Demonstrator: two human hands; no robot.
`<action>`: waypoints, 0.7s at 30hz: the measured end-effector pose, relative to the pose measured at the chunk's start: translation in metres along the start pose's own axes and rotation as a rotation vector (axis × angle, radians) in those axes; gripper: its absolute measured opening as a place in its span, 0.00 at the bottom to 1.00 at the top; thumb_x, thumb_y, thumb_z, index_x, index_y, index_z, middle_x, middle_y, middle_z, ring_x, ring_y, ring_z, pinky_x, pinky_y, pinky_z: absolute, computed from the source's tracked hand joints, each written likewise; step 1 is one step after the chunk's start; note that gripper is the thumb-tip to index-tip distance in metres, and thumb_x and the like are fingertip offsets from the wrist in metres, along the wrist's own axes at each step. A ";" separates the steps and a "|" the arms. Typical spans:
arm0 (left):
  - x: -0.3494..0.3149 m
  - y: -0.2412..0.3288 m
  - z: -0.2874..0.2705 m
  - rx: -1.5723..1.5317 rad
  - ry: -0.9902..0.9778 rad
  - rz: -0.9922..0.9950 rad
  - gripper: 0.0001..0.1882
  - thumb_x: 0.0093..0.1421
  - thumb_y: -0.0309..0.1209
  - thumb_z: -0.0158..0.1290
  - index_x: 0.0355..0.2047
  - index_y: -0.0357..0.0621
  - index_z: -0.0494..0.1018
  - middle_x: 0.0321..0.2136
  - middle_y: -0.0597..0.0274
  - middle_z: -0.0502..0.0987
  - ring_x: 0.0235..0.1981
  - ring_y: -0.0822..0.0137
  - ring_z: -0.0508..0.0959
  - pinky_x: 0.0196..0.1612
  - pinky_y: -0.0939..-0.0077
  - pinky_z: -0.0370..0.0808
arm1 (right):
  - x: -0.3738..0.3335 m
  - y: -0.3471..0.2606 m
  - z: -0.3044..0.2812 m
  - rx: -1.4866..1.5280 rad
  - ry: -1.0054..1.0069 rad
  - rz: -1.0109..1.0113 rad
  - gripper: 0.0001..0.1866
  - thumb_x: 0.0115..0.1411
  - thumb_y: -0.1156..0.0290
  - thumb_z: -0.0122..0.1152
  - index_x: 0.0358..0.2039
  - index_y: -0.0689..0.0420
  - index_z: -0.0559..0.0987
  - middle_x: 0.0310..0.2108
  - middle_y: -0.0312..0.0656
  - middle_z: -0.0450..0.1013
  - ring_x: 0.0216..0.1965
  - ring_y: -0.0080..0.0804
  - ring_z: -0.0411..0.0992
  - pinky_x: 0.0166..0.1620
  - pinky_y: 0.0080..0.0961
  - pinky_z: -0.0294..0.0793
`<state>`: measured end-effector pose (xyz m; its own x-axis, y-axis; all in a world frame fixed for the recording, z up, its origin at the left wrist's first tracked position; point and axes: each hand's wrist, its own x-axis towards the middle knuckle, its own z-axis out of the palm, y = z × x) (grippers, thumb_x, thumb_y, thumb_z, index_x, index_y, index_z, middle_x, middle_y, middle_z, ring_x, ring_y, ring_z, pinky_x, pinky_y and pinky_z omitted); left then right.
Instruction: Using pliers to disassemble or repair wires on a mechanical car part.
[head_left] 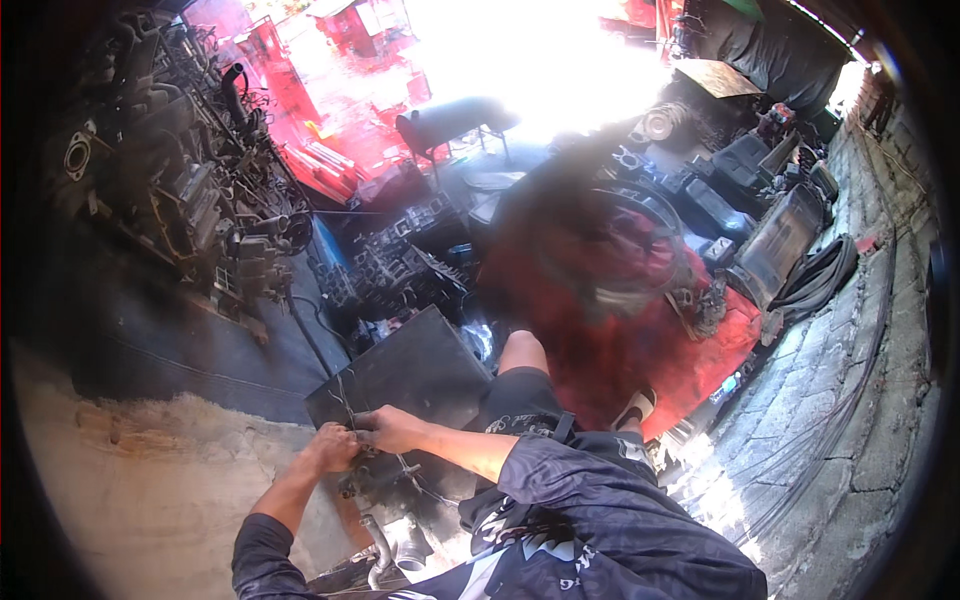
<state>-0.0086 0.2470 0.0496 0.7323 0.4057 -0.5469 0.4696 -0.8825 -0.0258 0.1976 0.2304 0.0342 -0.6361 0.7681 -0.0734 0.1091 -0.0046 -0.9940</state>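
Observation:
My left hand [335, 447] and my right hand [390, 428] are close together at the lower left, over the near edge of a dark flat panel [405, 370]. Both have their fingers closed on a thin, light-coloured wire [343, 388]. This wire runs up over the panel from between my fingers. More thin wire [412, 474] trails down on the near side of my right hand. The exact spot where the fingers pinch is too small to make out. Below my hands are a curved metal pipe [379, 543] and a short round metal part [408, 556].
Metal engine parts [190, 190] are piled on shelving at the left. A red sheet [600, 350] covers the floor to the right, partly behind a dark blur. Farther back stands a black barrel on legs [455, 125]. A block wall [850, 380] bounds the right side.

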 end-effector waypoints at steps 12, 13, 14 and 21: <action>-0.005 0.036 0.001 -0.219 0.233 -0.433 0.11 0.43 0.37 0.53 0.25 0.46 0.74 0.20 0.49 0.77 0.24 0.49 0.79 0.32 0.53 0.74 | 0.004 -0.005 -0.003 -0.051 0.213 -0.020 0.15 0.61 0.61 0.53 0.37 0.60 0.79 0.22 0.46 0.75 0.22 0.31 0.73 0.31 0.28 0.72; -0.005 0.036 0.003 -0.266 0.273 -0.409 0.11 0.43 0.37 0.53 0.26 0.46 0.74 0.20 0.48 0.77 0.25 0.49 0.79 0.33 0.52 0.74 | 0.007 -0.001 -0.001 -0.032 0.227 -0.005 0.15 0.61 0.61 0.53 0.35 0.60 0.79 0.21 0.45 0.74 0.21 0.30 0.72 0.30 0.28 0.71; -0.005 0.036 0.004 -0.265 0.275 -0.406 0.11 0.43 0.37 0.53 0.26 0.46 0.74 0.20 0.48 0.77 0.25 0.49 0.79 0.33 0.52 0.74 | 0.008 0.002 -0.001 -0.014 0.243 0.010 0.15 0.62 0.61 0.53 0.34 0.61 0.79 0.20 0.45 0.74 0.20 0.30 0.72 0.29 0.28 0.71; -0.004 0.056 -0.001 -0.159 0.251 -0.431 0.09 0.47 0.36 0.51 0.25 0.44 0.74 0.22 0.50 0.78 0.26 0.48 0.79 0.31 0.54 0.74 | -0.001 0.009 -0.007 0.192 0.367 0.168 0.16 0.59 0.61 0.53 0.29 0.62 0.79 0.24 0.52 0.75 0.26 0.48 0.74 0.32 0.37 0.72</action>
<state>0.0154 0.1961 0.0505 0.5420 0.7861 -0.2970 0.8096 -0.5832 -0.0662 0.2046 0.2345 0.0261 -0.3051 0.9227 -0.2358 0.0214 -0.2409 -0.9703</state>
